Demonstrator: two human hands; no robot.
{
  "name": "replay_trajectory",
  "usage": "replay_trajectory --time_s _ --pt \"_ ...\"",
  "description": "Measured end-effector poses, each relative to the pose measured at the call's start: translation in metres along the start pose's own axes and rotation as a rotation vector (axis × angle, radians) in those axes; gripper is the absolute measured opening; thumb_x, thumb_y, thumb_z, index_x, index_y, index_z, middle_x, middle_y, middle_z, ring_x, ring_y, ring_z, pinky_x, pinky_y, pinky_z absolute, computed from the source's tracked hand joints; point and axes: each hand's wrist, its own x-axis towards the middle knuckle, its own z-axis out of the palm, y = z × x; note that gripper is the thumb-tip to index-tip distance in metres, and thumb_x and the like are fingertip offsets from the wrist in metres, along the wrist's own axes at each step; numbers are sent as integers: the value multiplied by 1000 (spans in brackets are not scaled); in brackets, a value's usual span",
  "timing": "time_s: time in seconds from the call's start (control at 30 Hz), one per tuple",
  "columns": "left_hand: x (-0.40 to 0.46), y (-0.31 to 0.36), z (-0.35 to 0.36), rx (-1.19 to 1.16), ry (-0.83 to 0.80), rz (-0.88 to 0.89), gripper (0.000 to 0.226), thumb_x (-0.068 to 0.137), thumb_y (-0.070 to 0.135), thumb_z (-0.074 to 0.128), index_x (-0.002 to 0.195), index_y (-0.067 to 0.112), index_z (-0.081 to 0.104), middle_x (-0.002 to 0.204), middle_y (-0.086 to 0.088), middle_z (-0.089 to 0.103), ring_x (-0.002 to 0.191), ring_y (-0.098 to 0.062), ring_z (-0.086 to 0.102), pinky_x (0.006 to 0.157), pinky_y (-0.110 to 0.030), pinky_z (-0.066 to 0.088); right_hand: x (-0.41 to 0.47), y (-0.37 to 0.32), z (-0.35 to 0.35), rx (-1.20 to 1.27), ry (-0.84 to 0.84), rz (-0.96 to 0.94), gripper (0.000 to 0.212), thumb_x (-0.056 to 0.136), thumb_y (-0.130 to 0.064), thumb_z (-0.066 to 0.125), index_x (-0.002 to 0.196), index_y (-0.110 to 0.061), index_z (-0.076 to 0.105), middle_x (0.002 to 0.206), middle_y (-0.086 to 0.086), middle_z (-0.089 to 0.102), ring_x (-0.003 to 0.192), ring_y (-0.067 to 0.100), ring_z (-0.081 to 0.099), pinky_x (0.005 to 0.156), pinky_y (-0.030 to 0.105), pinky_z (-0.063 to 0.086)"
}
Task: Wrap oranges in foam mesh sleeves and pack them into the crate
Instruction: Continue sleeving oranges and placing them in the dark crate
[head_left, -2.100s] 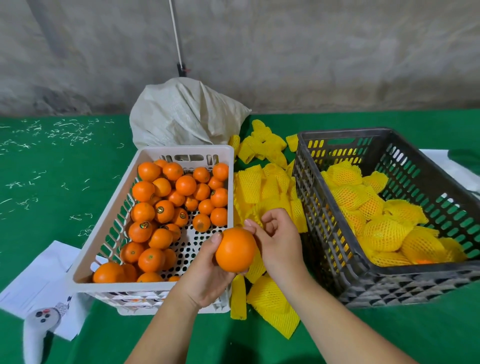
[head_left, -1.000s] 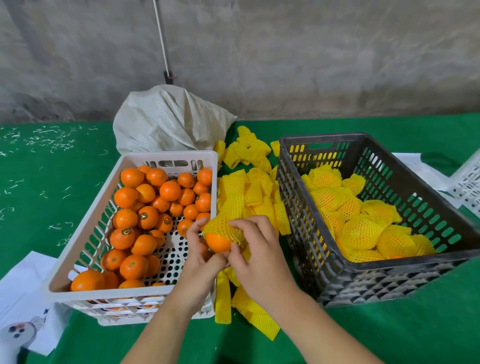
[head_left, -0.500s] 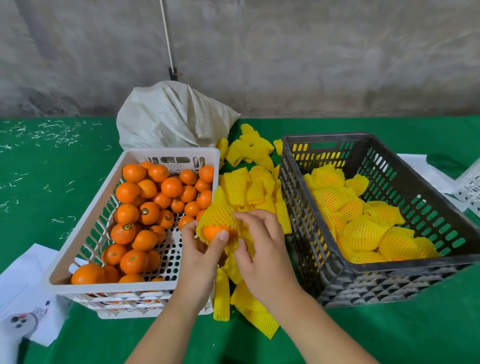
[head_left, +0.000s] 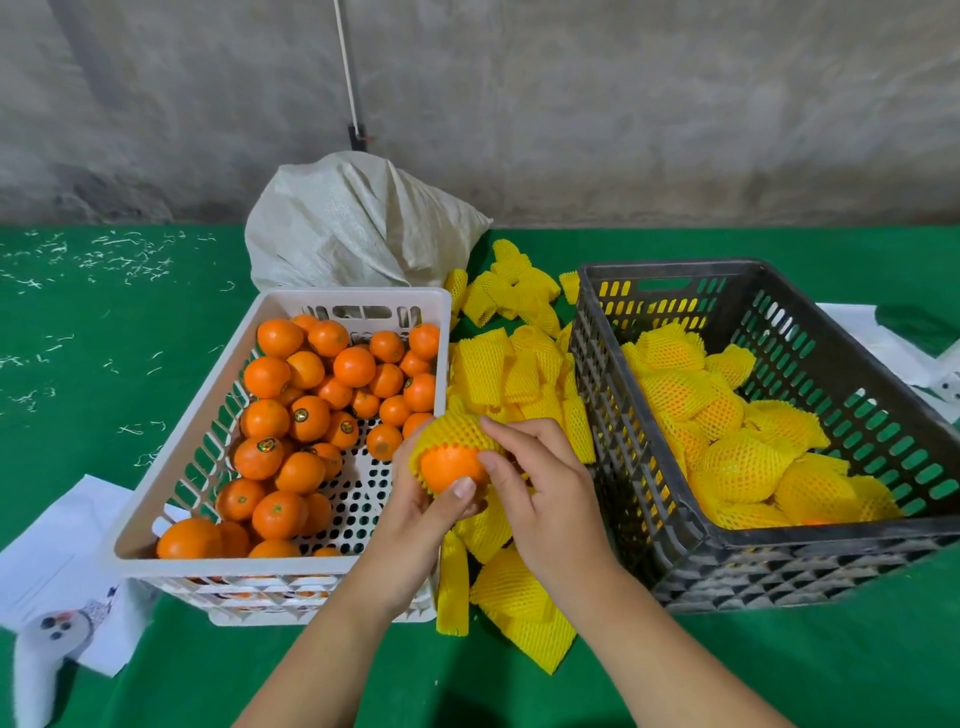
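Sleeving is the step we have in hand: our left hand (head_left: 415, 512) cups an orange (head_left: 451, 470) from below, thumb curled up against its bare front, while our right hand (head_left: 540, 493) pinches the yellow foam mesh sleeve (head_left: 457, 434) that caps the fruit's top and back. The fingers (head_left: 498, 426) of the right hand are curled onto the mesh edge, so both hands are closed on their loads and neither is free. We hold the orange in the air just above the gap between the two containers, over the heap of flat spare sleeves (head_left: 511, 371). We judge the wrap about half done, since the lower front of the fruit is bare; the next move calls for drawing the mesh down over the rest while the left hand turns or steadies the fruit, then carrying it right into the dark crate (head_left: 675, 551), where wrapped oranges (head_left: 737, 462) already lie in a heap. The white crate (head_left: 171, 467) to our left holds many unwrapped oranges (head_left: 311, 410), so much work remains. Everything stands on a table (head_left: 104, 364) covered in green cloth, sprinkled with pale shavings at far left. A woven sack (head_left: 358, 234) slumps behind the white crate, papers (head_left: 57, 561) lie at the near left corner, and a rough grey wall (head_left: 623, 104) closes the room behind.
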Motion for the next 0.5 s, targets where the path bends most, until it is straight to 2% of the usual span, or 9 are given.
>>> replay_trajectory --time_s 0.07,0.17,0.23,0.3,0.33,0.4,0.47,0.5 --pt "2 -1 -1 5 2 21 74 91 48 79 154 33 44 152 -10 52 137 -29 56 106 -43 54 4 4 -4 -51 23 -33 33 100 -22 61 129 -9 69 111 4 62 105 10 61 87 33 55" --pt "4 1 4 -25 48 46 68 89 42 83 149 29 53 142 -6 64 129 -26 64 99 -30 56 7 5 -8 -185 58 -107 27 103 -20 58 121 -5 72 106 7 65 96 18 65 79 37 57" --pt "5 3 8 -69 117 71 61 88 39 85 142 25 59 131 -8 70 121 -25 69 95 -29 57 4 0 -3 -232 32 -212 24 100 -19 60 113 -4 74 102 7 66 89 20 67 73 35 58" --pt "7 4 10 -87 172 98 57 86 30 84 137 22 60 122 -12 73 113 -26 71 91 -31 59 -1 -1 5 -271 -26 -279 19 95 -15 65 110 -6 73 104 7 67 92 22 67 75 36 58" --pt "8 4 10 -98 190 89 58 83 26 84 136 23 59 121 -14 72 112 -28 71 91 -33 59 -1 1 6 -279 -40 -243 21 92 -12 68 111 -7 72 109 7 65 98 24 65 79 37 57" --pt "8 5 10 -130 187 50 64 76 24 87 133 29 59 125 -17 69 113 -33 70 93 -40 60 3 8 2 -264 -66 -31 41 85 -9 72 125 -13 64 127 3 53 115 24 56 91 40 54" --pt "6 5 7 -102 137 49 67 76 21 87 134 35 56 127 -13 67 113 -33 69 92 -40 60 4 13 -1 -187 -135 146 61 87 -12 71 143 -21 50 140 -6 38 126 17 48 98 39 51" --pt "5 6 6 -65 105 60 69 78 18 85 136 38 54 126 -7 67 112 -28 69 90 -37 60 3 14 0 -154 -177 162 64 90 -11 67 150 -23 45 144 -8 36 129 16 46 101 40 51"
